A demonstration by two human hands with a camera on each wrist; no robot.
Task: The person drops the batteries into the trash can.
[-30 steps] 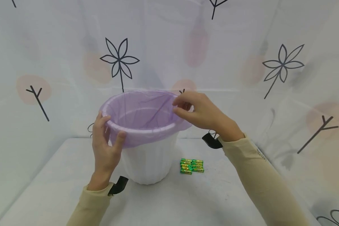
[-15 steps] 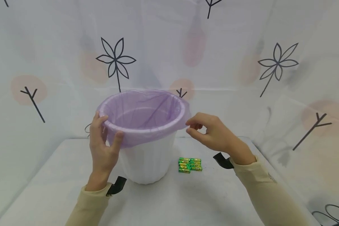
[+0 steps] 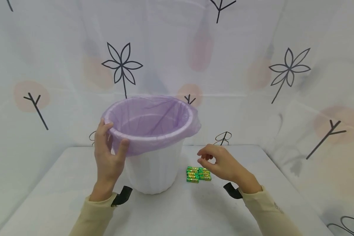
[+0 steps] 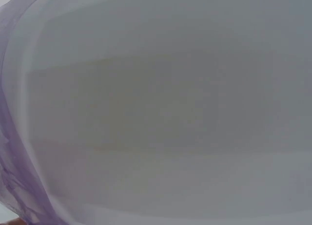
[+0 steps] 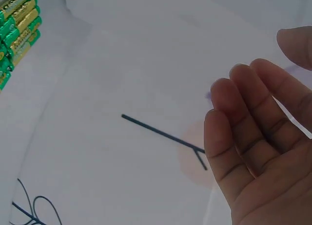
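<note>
A white ribbed bin (image 3: 153, 170) stands on the table, lined with a purple plastic bag (image 3: 148, 144) folded down over its rim. My left hand (image 3: 108, 159) grips the bin at the left of its rim, fingertips over the edge and thumb against the front. In the left wrist view the bin's wall (image 4: 161, 108) fills most of the picture, the purple bag (image 4: 22, 159) along its left. My right hand (image 3: 222, 162) hovers beside several green and gold batteries (image 3: 198, 174), apart from them, fingers loosely bent and holding nothing. In the right wrist view its palm and fingers face the camera.
The white table (image 3: 165, 216) ends at a back edge behind the bin. A pale curtain (image 3: 171, 49) with flower and twig drawings hangs behind and at both sides. Black wrist mounts (image 3: 122, 196) sit at both cuffs.
My right hand has left the bag's right rim and come down and outward to beside the batteries. My left hand keeps its place on the rim.
</note>
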